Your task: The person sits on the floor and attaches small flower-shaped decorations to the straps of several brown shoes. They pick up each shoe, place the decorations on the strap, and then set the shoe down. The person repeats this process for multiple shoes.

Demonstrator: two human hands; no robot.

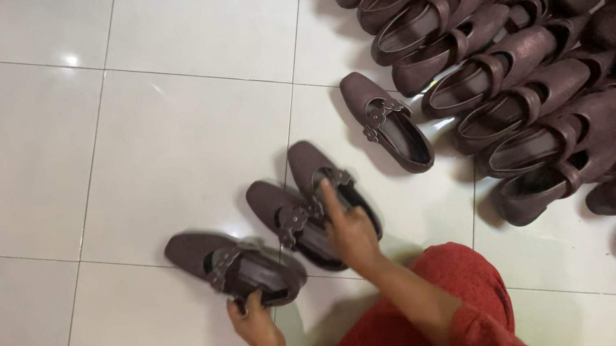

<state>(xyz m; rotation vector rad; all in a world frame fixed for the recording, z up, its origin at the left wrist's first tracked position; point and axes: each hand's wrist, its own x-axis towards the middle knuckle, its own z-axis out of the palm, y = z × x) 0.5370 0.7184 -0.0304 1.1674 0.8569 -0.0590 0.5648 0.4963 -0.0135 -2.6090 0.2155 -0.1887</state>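
Material: dark brown leather-like shoes on glossy white floor tiles (31,161).
Left hand (254,324): fingers curled round the heel end of one brown shoe (236,267), grasping it; shoe lies near left, toe pointing far left, apparently resting on or just above the floor.
Right hand (351,228): laid over a pair of shoes (312,206) just right of the held shoe, index finger stretched out on them; whether it grips cannot be told.
Single shoe (389,133): lies alone, farther right, between the pair and the pile.
Pile (526,78): many like shoes in overlapping rows, far right.
Risk, mismatching: all shoes look alike, so a left or right one could likely be paired wrongly.
Risk, slipping: a heel-only hold on a smooth shoe may let it twist free.
Risk, toppling: a sleeve (434,327) or arm reaching right could probably nudge the leaning rows.
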